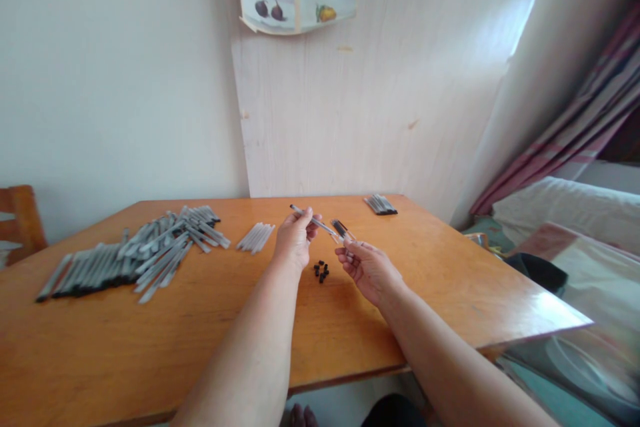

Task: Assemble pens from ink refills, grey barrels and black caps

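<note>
My left hand (296, 240) is closed around a slim grey pen (315, 220), tilted with its dark end up to the left and its other end down to the right. Close to that lower end is my right hand (367, 267), fingers pinched together on something thin that I cannot make out. Behind the right fingers, several dark, thin pen refills (341, 227) lie on the table. Small black plugs (321, 271) are grouped on the wood between my hands. To the left of my left hand lies a neat row of pale pen barrels (255, 237).
A large heap of grey pens (173, 233) covers the left part of the wooden table (225, 340), with a row of dark-ended pens (95, 270) beside it. Another small bundle (381, 204) lies at the back right. A wall rises behind; a chair (27, 223) stands left.
</note>
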Demonstrator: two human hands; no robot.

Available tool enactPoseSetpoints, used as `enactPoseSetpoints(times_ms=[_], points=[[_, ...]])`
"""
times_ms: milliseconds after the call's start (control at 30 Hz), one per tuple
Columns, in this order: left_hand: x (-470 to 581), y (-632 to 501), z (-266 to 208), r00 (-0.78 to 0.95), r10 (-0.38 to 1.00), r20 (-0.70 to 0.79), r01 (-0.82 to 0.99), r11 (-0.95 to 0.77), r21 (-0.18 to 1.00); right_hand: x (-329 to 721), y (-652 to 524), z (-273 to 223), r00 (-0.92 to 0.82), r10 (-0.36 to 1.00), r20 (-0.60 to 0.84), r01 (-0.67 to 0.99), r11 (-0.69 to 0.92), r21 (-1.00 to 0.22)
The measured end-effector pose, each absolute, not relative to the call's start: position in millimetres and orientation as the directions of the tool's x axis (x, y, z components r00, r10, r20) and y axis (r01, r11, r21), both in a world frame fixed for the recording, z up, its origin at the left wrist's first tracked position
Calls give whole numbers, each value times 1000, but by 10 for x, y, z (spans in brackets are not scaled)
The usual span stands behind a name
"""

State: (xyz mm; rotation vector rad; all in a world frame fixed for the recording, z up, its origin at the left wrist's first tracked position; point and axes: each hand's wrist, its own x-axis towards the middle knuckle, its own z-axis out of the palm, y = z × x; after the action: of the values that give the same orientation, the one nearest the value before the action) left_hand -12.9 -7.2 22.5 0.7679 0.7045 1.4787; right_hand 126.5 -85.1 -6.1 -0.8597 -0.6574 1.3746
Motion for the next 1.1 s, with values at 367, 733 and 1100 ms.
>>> enactPoseSetpoints(times_ms=[367,733,1100], points=[[-80,-106,212,28,998,60,-573,-33,819,1264,-853,-52,106,991,-81,-567,-6,-824],[-14,-175,202,57,996,67,-519,-28,854,1296,-793,-92,100,994,-40,-621,31,-783],[51,-234,177,68,992,104,-473,-60,879,1339,-746,-96,113,993,-32,-714,59,-698]])
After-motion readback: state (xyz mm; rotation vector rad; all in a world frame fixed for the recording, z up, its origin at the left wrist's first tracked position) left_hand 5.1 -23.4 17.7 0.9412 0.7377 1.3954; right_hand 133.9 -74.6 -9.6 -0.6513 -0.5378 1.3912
